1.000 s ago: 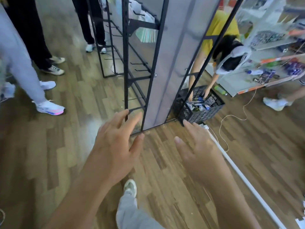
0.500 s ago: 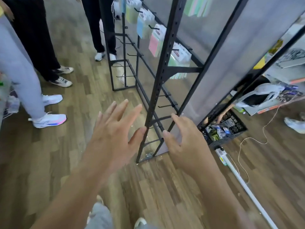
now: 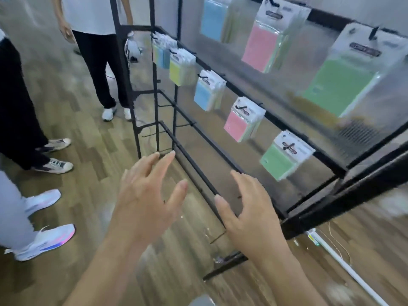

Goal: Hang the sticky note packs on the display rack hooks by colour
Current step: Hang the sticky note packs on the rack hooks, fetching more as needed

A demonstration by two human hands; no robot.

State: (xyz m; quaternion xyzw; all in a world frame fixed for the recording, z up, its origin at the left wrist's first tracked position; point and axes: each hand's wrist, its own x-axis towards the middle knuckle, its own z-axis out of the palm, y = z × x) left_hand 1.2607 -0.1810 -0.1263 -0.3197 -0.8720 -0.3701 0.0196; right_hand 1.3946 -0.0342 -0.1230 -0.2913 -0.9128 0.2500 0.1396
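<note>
Green pack (image 3: 284, 159), pink pack (image 3: 241, 121), blue pack (image 3: 207, 92) hang on rack (image 3: 124, 62) hooks, apparently sorted by colour. Left grip (image 3: 148, 195), right grip (image 3: 250, 214) released, empty, spread near rack's lower rail, probably reaching for free hook.

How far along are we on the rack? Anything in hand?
Done: yellow pack, blue pack, pink pack and green pack hang on separate hooks along one rail. In hand: nothing; left hand and right hand are open, empty. Left: lower hooks stand bare; no loose packs in view.
</note>
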